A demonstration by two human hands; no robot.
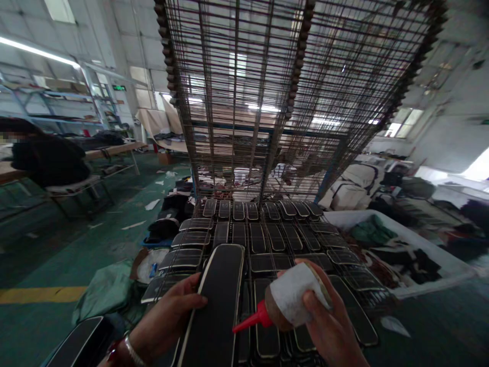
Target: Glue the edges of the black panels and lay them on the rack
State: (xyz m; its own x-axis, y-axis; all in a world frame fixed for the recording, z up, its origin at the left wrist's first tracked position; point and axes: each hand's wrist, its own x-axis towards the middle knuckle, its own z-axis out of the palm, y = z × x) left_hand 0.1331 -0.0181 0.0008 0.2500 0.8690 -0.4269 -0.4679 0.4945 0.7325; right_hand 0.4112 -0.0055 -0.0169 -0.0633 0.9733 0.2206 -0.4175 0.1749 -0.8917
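Observation:
My left hand [173,313] is closed on the left edge of a long black panel [219,300] with a pale rim, thumb on its face. In my right hand [324,316] is a glue bottle [292,298] with a whitish label and a red nozzle, tilted down to the left. The nozzle tip is at the panel's right edge; whether it touches cannot be told. Behind and below both hands, rows of similar black panels [269,262] with pale rims lie on a wire rack [244,127], whose upper wire shelves are tilted up.
At the lower left are a green sack [105,290] and more black panels [78,341]. A white bin [431,285] with cloth stands on the right. A person [46,153] sits at a table on the far left. Dark bundles [164,224] lie beside the rack.

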